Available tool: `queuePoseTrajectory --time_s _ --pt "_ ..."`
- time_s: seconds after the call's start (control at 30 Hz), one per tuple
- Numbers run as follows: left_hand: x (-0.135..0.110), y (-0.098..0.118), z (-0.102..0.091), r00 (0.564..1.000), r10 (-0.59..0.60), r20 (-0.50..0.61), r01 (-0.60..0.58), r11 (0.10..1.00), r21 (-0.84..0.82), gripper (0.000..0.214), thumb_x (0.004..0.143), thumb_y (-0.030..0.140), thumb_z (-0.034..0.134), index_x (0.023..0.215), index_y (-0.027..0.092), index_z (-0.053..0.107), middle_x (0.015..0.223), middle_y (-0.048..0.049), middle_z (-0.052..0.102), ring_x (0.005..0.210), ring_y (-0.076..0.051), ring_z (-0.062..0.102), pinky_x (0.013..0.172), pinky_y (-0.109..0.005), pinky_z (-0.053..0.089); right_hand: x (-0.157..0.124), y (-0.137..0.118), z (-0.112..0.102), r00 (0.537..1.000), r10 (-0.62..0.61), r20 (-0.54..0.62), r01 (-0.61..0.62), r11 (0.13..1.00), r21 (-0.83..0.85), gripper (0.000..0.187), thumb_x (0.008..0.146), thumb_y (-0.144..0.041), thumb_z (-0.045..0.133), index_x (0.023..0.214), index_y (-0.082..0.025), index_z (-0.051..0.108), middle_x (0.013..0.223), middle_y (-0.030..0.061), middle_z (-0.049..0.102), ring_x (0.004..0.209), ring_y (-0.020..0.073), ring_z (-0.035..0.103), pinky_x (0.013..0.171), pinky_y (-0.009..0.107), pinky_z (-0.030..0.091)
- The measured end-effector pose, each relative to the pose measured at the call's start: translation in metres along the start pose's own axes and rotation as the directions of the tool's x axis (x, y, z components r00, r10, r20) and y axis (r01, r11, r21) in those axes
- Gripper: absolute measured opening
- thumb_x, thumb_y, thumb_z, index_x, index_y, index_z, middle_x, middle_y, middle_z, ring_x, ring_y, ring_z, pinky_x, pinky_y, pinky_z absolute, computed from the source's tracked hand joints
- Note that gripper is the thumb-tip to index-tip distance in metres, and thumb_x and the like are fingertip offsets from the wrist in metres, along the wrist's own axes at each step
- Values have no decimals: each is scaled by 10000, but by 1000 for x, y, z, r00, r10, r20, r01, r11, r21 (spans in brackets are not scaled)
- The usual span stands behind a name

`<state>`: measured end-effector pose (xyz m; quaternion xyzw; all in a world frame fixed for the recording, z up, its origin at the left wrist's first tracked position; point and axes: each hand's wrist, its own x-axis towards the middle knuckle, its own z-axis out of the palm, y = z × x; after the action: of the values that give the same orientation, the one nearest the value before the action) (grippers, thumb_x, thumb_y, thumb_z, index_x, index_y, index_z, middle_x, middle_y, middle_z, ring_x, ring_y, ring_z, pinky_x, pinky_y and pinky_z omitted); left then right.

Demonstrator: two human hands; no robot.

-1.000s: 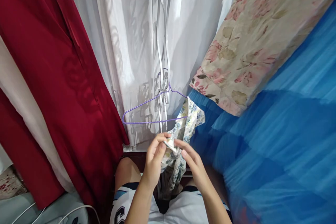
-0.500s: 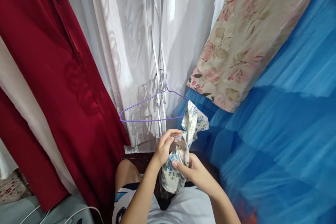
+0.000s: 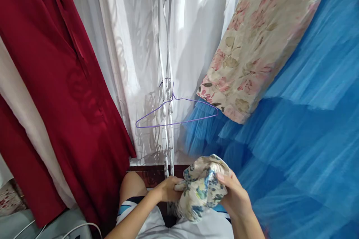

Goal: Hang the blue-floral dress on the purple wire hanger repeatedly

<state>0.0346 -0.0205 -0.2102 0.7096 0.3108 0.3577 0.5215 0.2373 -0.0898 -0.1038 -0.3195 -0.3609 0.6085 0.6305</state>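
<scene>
A bunched floral cloth [image 3: 202, 188], white with blue and green flowers, sits between both hands low in the middle of the view. My left hand [image 3: 167, 188] grips its left side with curled fingers. My right hand [image 3: 234, 194] clasps its right side, fingers wrapped over the top. Above them a thin purple wire hanger [image 3: 175, 114] hangs bare on a white metal window grille [image 3: 165, 63]. My knee and white shorts show below the hands.
White sheer curtain [image 3: 134, 44] covers the window. A dark red curtain [image 3: 56, 74] hangs at the left. A floral cushion or mattress [image 3: 252, 44] leans at the upper right over blue ruffled fabric [image 3: 294, 138]. White cables [image 3: 75, 227] lie at the lower left.
The floral cloth has come off the purple hanger and been gathered into a bundle lower down between both hands. The hanger now hangs bare.
</scene>
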Motion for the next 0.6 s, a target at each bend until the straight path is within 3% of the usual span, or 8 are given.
queuePoseTrajectory --time_s 0.1,0.2,0.3,0.37,0.47,0.6 --pt "-33 -6 -33 997 -62 -53 68 989 128 162 678 327 761 748 189 714 701 -23 650 664 -203 546 629 -304 430 5 3 -5 998 24 -61 -20 998 61 314 583 -324 825 868 -226 738 696 66 711 552 225 631 553 331 500" --pt "-58 7 -65 985 -75 -157 115 957 265 162 680 309 764 777 194 705 757 -24 636 736 -193 551 681 -268 419 10 4 -4 1000 23 -20 -22 999 46 310 569 -362 811 840 -234 730 687 81 715 588 276 660 548 370 513" --pt "-82 26 -84 984 -132 -116 149 976 159 265 691 324 773 905 185 699 793 -20 624 743 -172 549 684 -245 413 13 0 0 1000 10 2 -10 1000 26 257 587 -383 805 783 -236 725 685 93 717 617 300 673 524 370 498" --pt "-97 37 -94 983 -147 -107 157 983 91 281 688 361 783 855 155 690 713 -2 581 661 -140 506 609 -224 376 14 -4 0 1000 13 15 -13 1000 20 240 586 -384 816 749 -235 725 669 100 713 596 297 666 509 368 484" --pt "-116 56 -111 961 -124 -245 139 989 42 292 687 394 781 689 129 661 614 0 528 581 -119 452 533 -219 315 9 -7 -5 997 60 37 -59 998 -26 248 525 -368 856 667 -232 703 586 93 676 491 265 613 452 350 433" --pt "-130 90 -137 914 -31 -404 38 999 9 231 665 327 794 758 136 703 721 -66 645 644 -173 547 579 -247 370 0 1 -14 998 51 49 -49 998 -49 316 440 -372 893 637 -253 677 549 66 637 447 228 555 438 339 401"
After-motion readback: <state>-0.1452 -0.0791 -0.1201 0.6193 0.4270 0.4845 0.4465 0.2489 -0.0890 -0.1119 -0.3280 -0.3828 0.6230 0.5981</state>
